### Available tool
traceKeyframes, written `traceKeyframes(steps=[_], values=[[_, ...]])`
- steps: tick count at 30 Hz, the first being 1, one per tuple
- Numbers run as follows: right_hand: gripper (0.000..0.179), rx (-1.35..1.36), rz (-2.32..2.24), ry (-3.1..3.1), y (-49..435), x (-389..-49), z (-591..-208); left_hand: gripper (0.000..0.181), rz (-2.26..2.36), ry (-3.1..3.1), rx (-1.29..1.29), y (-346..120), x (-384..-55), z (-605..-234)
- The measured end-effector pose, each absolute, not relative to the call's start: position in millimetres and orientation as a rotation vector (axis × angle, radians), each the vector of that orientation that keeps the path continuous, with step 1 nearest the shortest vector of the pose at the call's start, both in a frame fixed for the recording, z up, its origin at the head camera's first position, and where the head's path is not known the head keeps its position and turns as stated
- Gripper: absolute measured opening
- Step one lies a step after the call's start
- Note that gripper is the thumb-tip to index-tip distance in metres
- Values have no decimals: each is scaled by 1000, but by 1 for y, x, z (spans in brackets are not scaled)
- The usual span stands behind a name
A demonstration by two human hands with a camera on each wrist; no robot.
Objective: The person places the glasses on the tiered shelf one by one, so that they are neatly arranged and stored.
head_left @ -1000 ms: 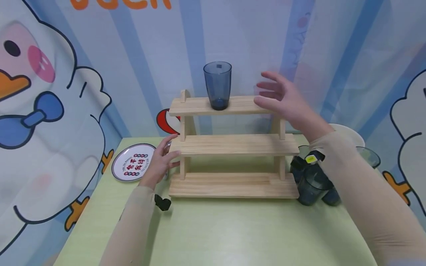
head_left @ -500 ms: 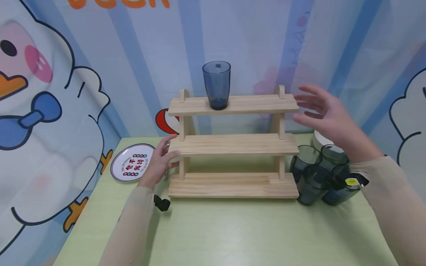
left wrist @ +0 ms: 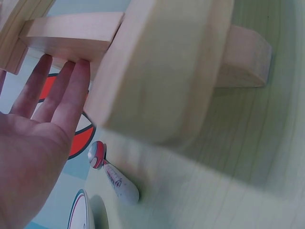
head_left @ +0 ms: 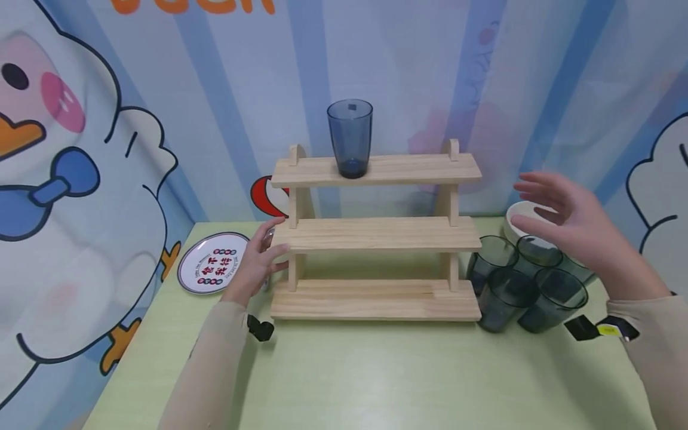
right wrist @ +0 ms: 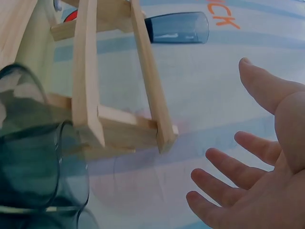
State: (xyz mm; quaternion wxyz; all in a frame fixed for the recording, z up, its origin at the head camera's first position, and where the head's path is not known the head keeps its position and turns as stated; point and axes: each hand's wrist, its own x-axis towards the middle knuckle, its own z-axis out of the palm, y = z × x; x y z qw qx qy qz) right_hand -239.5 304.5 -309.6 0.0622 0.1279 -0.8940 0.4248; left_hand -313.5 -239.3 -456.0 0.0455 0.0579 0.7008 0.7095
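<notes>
A three-tier wooden display stand (head_left: 376, 233) stands on the table. One blue tinted drinking glass (head_left: 350, 140) sits upright on its top shelf, left of the middle. My left hand (head_left: 257, 263) holds the left end of the middle shelf; in the left wrist view its fingertips (left wrist: 78, 67) touch the side upright. Right of the stand, my right hand (head_left: 570, 221) is raised with fingers spread and holds nothing. Below it stand several dark tinted glasses (head_left: 507, 295) in a cluster, close against the stand's right end.
On the left lies a white plate (head_left: 212, 263) with red characters. A white dish (head_left: 518, 218) sits behind the glasses, partly covered by my right hand. A spoon (left wrist: 114, 176) with a printed handle shows in the left wrist view. A printed cloth (head_left: 403, 71) hangs behind.
My right hand has moved right and down, from beside the top shelf to above the clustered glasses. My left hand and the glass on top have stayed put.
</notes>
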Motion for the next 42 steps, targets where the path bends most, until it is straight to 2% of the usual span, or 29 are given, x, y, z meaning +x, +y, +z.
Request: traceKeyframes(steps=[16, 30, 38, 42], values=[[73, 190, 1080, -2689, 361, -201, -375, 67, 2134, 2167, 161, -240, -314, -456], [82, 94, 1030, -2763, 375, -173, -417, 69, 2161, 2139, 191, -239, -314, -456], [92, 41, 1165, -2806, 373, -170, -438, 67, 2159, 2146, 224, -239, -313, -456], [92, 23, 1241, -2810, 374, -173, -450, 69, 2159, 2151, 228, -240, -313, -457]])
